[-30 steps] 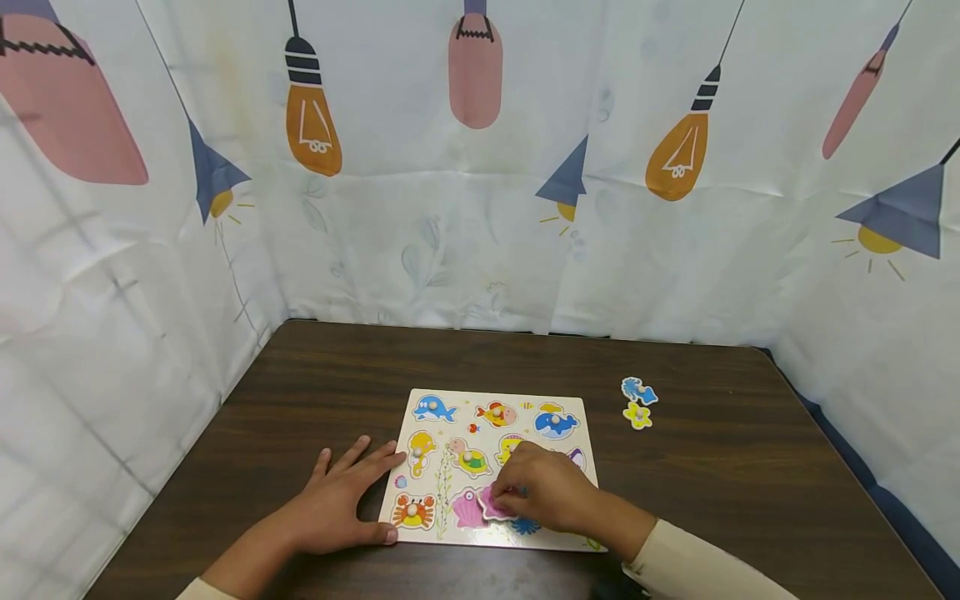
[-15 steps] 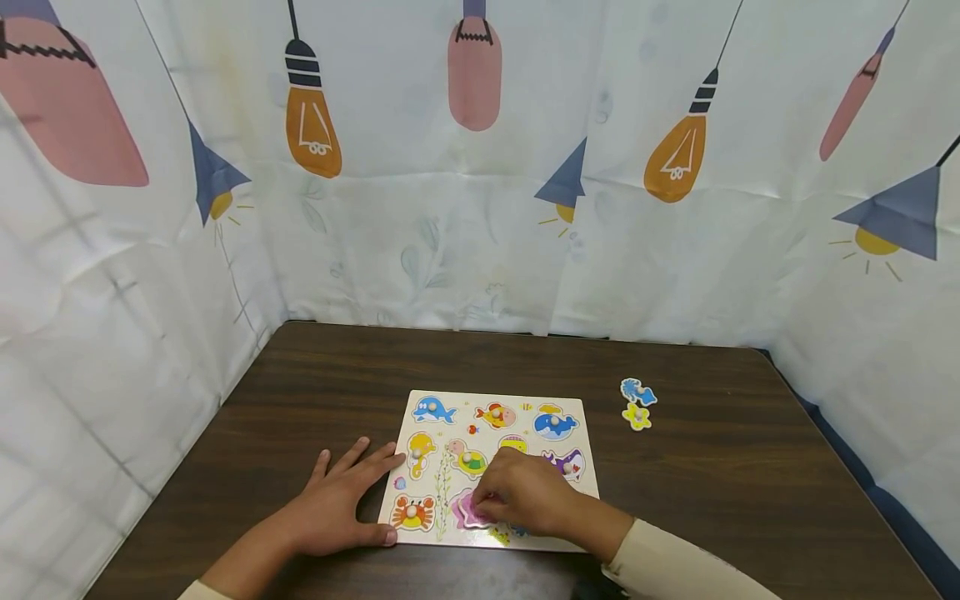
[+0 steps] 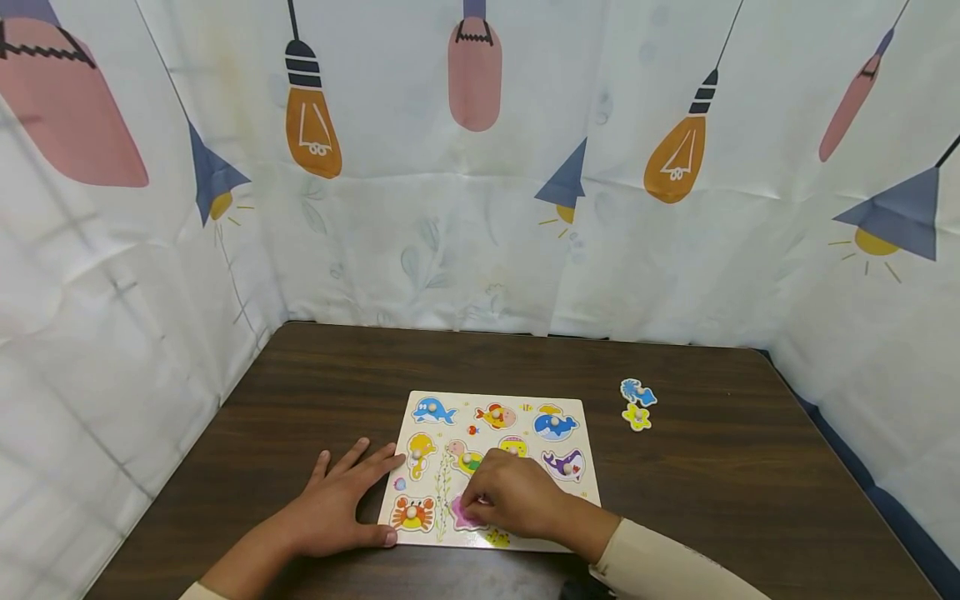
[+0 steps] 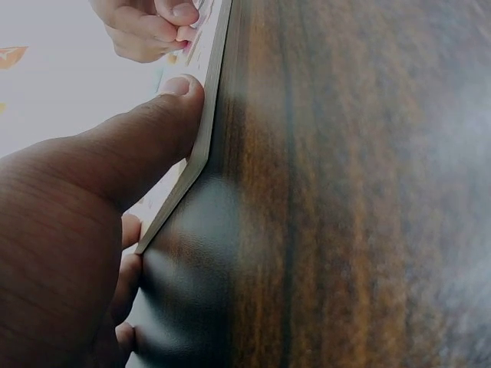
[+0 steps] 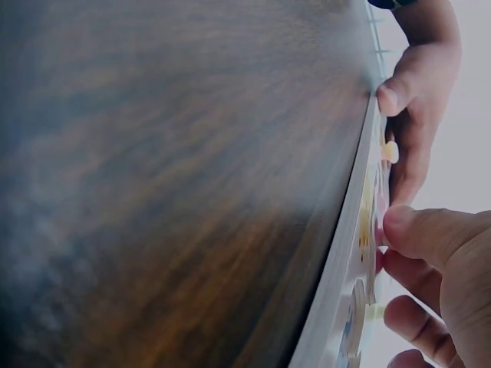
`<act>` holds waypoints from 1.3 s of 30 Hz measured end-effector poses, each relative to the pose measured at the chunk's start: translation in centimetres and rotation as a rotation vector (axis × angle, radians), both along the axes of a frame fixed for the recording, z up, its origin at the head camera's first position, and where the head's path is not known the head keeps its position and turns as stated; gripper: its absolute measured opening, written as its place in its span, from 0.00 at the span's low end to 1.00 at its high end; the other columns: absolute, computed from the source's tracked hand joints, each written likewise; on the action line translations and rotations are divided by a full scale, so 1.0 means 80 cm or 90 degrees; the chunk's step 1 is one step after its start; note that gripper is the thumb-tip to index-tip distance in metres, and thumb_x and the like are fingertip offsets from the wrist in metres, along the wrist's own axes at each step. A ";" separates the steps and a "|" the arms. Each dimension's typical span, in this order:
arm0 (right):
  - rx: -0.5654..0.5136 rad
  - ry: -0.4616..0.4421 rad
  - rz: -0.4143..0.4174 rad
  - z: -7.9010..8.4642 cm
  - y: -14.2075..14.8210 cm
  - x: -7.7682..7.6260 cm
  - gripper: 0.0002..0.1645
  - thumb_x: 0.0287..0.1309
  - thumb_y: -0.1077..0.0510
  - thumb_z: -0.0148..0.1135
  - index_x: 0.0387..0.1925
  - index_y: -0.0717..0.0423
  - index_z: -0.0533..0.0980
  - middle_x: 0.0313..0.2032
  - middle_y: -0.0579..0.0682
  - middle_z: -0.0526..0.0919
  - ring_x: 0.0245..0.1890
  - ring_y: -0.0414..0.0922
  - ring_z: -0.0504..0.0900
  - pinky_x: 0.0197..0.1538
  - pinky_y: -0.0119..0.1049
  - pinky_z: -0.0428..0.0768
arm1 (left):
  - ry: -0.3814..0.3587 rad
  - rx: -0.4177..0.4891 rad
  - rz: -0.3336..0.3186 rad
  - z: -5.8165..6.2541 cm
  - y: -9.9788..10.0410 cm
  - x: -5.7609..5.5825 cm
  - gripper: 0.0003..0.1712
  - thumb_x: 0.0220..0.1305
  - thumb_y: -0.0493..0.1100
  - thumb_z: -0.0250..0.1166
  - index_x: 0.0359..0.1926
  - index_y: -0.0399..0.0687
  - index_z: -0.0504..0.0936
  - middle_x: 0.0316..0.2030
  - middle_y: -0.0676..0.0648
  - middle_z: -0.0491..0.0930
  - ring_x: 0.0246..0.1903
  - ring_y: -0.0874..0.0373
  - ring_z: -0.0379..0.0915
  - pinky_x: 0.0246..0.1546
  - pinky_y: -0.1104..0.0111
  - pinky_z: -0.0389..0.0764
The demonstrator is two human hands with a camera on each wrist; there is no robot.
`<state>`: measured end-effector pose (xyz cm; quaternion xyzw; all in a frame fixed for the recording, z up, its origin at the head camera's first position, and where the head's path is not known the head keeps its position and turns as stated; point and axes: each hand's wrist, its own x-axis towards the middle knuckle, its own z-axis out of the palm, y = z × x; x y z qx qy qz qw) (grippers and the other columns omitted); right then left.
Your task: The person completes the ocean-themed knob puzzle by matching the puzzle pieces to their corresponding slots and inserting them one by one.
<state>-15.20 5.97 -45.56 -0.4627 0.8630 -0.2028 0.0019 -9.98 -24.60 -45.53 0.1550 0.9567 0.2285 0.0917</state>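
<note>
A wooden peg puzzle board (image 3: 472,400) with sea-animal pieces lies near the table's front. My right hand (image 3: 517,496) pinches a pink puzzle piece (image 3: 459,518) between thumb and fingers, over the pink shell picture in the bottom row. Fingers hide part of its outline, and I cannot tell whether it lies flush. The right thumb (image 5: 426,230) meets the pink piece in the right wrist view. My left hand (image 3: 337,504) rests at the board's left side with fingers spread, fingertips and thumb (image 4: 180,96) touching the edge.
On the dark wood table (image 3: 727,475), right of the board, lie a blue sea-animal piece (image 3: 638,392) and a yellow flower-shaped piece (image 3: 637,417), close together. A crab piece (image 3: 412,512) sits at the board's lower left. White printed curtains (image 3: 420,250) surround the table.
My right hand has slid left with the pink piece, from beside the pink shell picture to over it. The purple piece at the board's right has come into view. My left hand stays put.
</note>
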 end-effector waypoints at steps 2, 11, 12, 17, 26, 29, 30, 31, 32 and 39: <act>0.002 -0.005 -0.004 -0.001 -0.001 0.000 0.04 0.58 0.51 0.76 0.32 0.34 0.89 0.31 0.24 0.79 0.36 0.27 0.72 0.33 0.20 0.69 | 0.001 0.000 0.000 0.000 0.000 0.000 0.57 0.47 0.77 0.72 0.76 0.64 0.67 0.77 0.52 0.60 0.78 0.37 0.42 0.65 0.26 0.32; 0.031 -0.003 -0.003 -0.002 0.006 -0.002 0.03 0.60 0.51 0.75 0.36 0.37 0.89 0.33 0.26 0.82 0.39 0.28 0.74 0.39 0.22 0.74 | -0.004 -0.002 -0.001 0.002 0.001 0.000 0.57 0.47 0.76 0.72 0.76 0.63 0.67 0.77 0.51 0.60 0.78 0.37 0.42 0.65 0.26 0.32; 0.032 -0.005 -0.003 -0.001 0.008 -0.002 0.03 0.60 0.51 0.75 0.36 0.37 0.89 0.34 0.26 0.82 0.39 0.28 0.75 0.40 0.22 0.75 | -0.004 -0.002 -0.001 0.002 0.001 -0.001 0.57 0.47 0.76 0.72 0.76 0.63 0.67 0.77 0.51 0.60 0.78 0.37 0.42 0.65 0.26 0.31; 0.031 -0.021 -0.012 0.001 0.022 -0.005 0.03 0.59 0.51 0.75 0.36 0.37 0.89 0.34 0.26 0.82 0.41 0.28 0.76 0.44 0.25 0.76 | -0.004 -0.005 -0.002 0.001 0.000 -0.001 0.58 0.47 0.77 0.72 0.77 0.64 0.66 0.77 0.52 0.60 0.78 0.37 0.42 0.65 0.26 0.31; 0.033 -0.040 -0.087 0.005 0.063 -0.014 0.02 0.59 0.52 0.76 0.35 0.40 0.89 0.35 0.29 0.81 0.42 0.32 0.76 0.41 0.31 0.80 | -0.005 -0.010 0.000 0.000 0.000 -0.002 0.58 0.47 0.77 0.72 0.77 0.64 0.66 0.77 0.52 0.60 0.78 0.37 0.42 0.65 0.26 0.32; 0.025 -0.027 -0.112 0.005 0.081 -0.020 0.03 0.59 0.52 0.76 0.36 0.42 0.90 0.36 0.30 0.82 0.42 0.33 0.76 0.41 0.32 0.81 | -0.008 -0.010 0.001 0.001 0.000 -0.002 0.58 0.47 0.77 0.72 0.77 0.64 0.66 0.77 0.52 0.60 0.78 0.37 0.42 0.65 0.26 0.32; 0.021 -0.023 -0.120 0.006 0.087 -0.022 0.04 0.58 0.52 0.76 0.36 0.42 0.90 0.36 0.31 0.82 0.41 0.33 0.76 0.40 0.32 0.80 | -0.009 -0.011 0.001 0.001 0.000 -0.002 0.58 0.47 0.77 0.72 0.77 0.64 0.66 0.77 0.52 0.59 0.78 0.37 0.42 0.65 0.26 0.32; 0.019 -0.017 -0.128 0.006 0.093 -0.024 0.04 0.58 0.52 0.76 0.36 0.42 0.89 0.36 0.31 0.82 0.41 0.33 0.76 0.39 0.32 0.80 | -0.009 -0.012 0.001 0.001 0.000 -0.002 0.58 0.47 0.77 0.72 0.77 0.64 0.66 0.77 0.52 0.59 0.78 0.37 0.42 0.65 0.26 0.32; 0.018 -0.014 -0.138 0.007 0.100 -0.026 0.04 0.57 0.52 0.77 0.36 0.42 0.89 0.36 0.32 0.82 0.41 0.33 0.76 0.39 0.32 0.80 | -0.009 -0.012 0.001 0.001 0.000 -0.002 0.58 0.47 0.77 0.72 0.77 0.64 0.66 0.77 0.52 0.59 0.78 0.37 0.42 0.65 0.26 0.31; 0.024 -0.006 -0.212 0.013 0.138 -0.041 0.07 0.54 0.54 0.79 0.37 0.41 0.89 0.37 0.32 0.81 0.43 0.36 0.75 0.38 0.33 0.80 | -0.015 -0.011 0.002 0.002 0.001 -0.002 0.58 0.46 0.76 0.73 0.77 0.64 0.66 0.77 0.52 0.59 0.78 0.37 0.42 0.65 0.26 0.31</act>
